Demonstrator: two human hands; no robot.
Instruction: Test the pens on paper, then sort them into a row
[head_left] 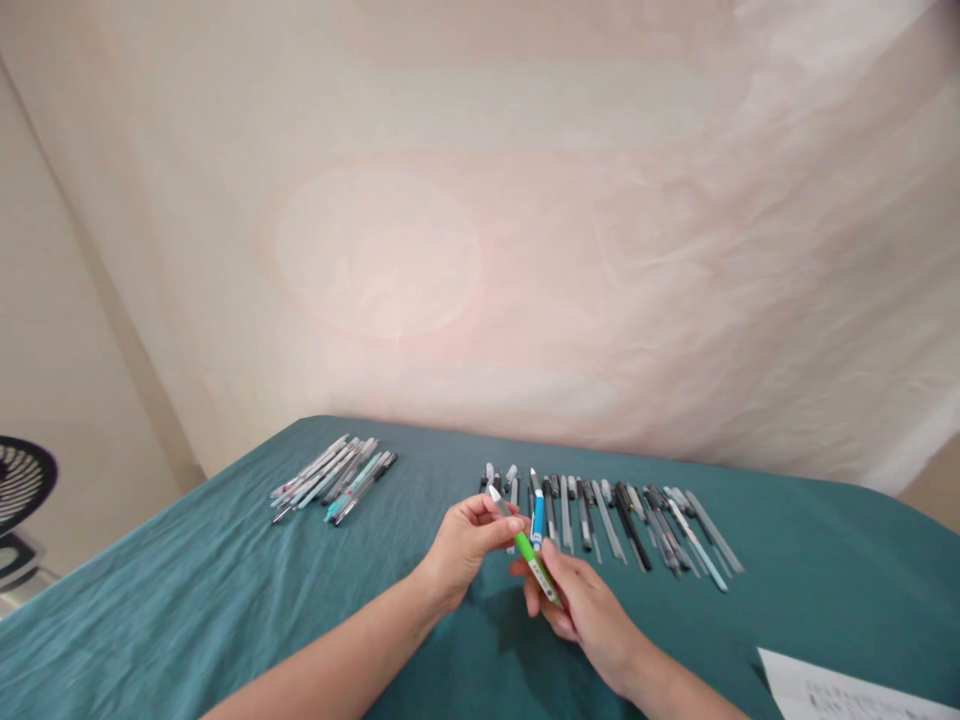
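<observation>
My left hand point(466, 545) and my right hand point(581, 605) both hold one green and white pen point(526, 547) above the teal tablecloth. The left fingers pinch its upper end, near the white tip. The right fingers are wrapped round its lower end. Just behind the hands lies a row of several pens point(615, 515), side by side. A blue and white pen point(537, 518) lies closest to the held one.
A second bunch of pens point(334, 478) lies at the back left of the teal-covered table point(225, 600). A sheet of paper point(840, 690) sits at the near right corner. A black fan point(22, 480) stands off the table's left. A pale cloth hangs behind.
</observation>
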